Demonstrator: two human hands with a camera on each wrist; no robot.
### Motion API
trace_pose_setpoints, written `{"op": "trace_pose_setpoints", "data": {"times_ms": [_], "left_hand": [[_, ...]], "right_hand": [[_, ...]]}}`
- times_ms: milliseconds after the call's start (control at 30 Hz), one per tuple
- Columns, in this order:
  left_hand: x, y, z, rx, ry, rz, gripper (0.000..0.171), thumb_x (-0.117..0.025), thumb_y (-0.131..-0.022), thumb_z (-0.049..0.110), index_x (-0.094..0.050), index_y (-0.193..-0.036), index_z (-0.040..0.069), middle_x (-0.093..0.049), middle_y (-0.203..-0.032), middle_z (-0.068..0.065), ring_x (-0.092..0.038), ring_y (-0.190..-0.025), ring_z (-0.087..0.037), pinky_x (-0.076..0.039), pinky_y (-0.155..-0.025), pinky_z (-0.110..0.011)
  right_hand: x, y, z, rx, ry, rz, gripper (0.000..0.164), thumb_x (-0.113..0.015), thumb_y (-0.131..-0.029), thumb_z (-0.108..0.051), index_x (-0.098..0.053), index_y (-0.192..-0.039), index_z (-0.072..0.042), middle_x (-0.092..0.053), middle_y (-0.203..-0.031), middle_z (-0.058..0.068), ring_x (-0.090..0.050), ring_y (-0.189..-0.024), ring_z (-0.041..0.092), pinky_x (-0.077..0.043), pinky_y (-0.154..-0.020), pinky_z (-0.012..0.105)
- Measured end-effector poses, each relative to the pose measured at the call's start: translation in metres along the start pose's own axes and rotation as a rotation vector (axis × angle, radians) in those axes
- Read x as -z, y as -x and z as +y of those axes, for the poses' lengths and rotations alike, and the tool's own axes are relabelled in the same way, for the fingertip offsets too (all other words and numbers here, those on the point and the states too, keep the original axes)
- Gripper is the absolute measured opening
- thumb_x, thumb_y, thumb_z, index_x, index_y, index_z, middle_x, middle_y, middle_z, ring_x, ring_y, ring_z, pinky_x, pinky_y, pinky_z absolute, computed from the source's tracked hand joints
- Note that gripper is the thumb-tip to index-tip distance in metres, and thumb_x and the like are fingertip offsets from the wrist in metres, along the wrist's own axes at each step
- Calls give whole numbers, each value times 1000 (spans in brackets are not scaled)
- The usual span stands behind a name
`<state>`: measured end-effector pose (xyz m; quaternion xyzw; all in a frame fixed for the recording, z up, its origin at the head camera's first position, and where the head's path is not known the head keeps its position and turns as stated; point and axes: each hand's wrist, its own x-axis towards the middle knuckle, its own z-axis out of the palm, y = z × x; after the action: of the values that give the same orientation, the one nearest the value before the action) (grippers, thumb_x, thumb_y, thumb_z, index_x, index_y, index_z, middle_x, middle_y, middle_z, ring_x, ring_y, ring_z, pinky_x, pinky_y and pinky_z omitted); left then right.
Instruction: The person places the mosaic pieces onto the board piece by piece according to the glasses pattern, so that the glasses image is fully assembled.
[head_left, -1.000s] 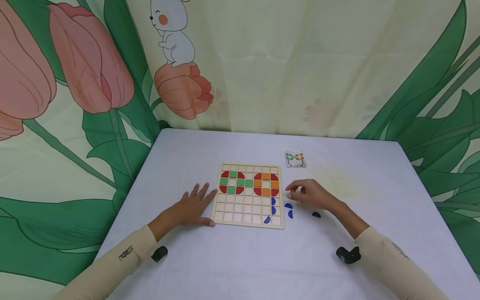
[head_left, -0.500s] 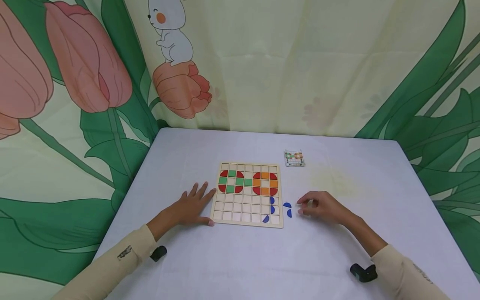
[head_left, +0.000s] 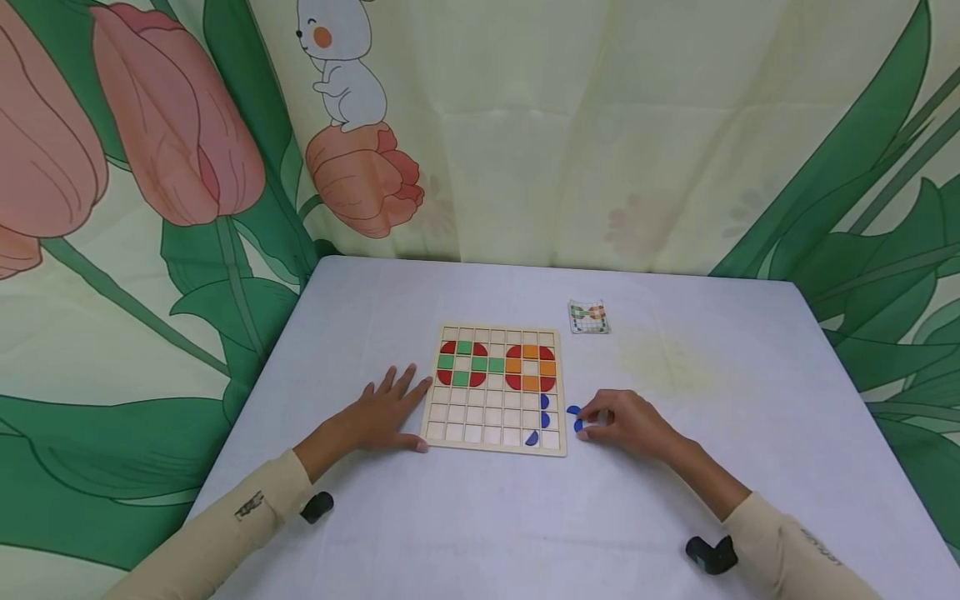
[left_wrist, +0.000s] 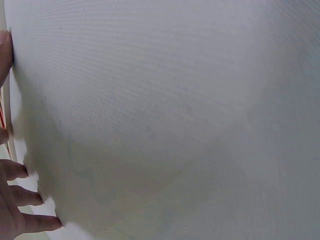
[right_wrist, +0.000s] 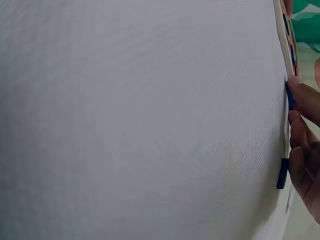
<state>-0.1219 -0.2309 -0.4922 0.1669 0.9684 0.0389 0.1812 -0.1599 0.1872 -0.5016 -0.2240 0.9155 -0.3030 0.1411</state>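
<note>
A square wooden grid board lies on the table, with red, green and orange pieces in its upper rows. Blue half-circle pieces sit in its lower right cells. My left hand rests with spread fingers at the board's left edge; its fingers also show in the left wrist view. To the right of the board, my right hand pinches a blue half-circle piece between thumb and finger at table level. Another blue half-circle lies just beyond its fingertips. A further blue piece lies under that hand.
A small pattern card lies behind the board to the right. White cloth covers the table. A printed curtain hangs behind its far edge.
My right hand first moved right and toward me from the board's right edge, then back left to the loose blue pieces, where it now pinches one. My left hand stays in place.
</note>
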Motion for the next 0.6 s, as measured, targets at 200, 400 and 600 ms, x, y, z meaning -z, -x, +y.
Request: {"op": "trace_pose_setpoints", "data": {"times_ms": [200, 400, 600], "left_hand": [[-1, -1, -1, 4, 1, 0, 111, -68, -77, 74, -22, -161, 19, -14, -168, -19, -13, -151, -52, -28, -110, -73], [-2, -1, -1, 8, 4, -5, 111, -69, -77, 73, -21, -162, 20, -13, -168, -19, -13, -151, -51, -28, -110, -72], [-2, -1, -2, 7, -2, -9, 111, -69, -77, 73, -21, -162, 20, -14, -168, -19, -13, -151, -51, -29, -110, -72]], "right_hand": [[-1, 0, -4, -45, 1, -21, 25, -86, -80, -22, -80, -103, -15, -71, -90, -12, -56, -77, 12, -51, -66, 23], [-1, 0, -5, -19, -11, -56, 21, -84, -82, -19, -78, -103, -18, -70, -94, -11, -57, -83, 13, -53, -71, 22], [-1, 1, -7, 37, -41, -98, 19, -80, -85, -11, -71, -100, -19, -66, -94, -9, -56, -84, 14, -51, -69, 21]]}}
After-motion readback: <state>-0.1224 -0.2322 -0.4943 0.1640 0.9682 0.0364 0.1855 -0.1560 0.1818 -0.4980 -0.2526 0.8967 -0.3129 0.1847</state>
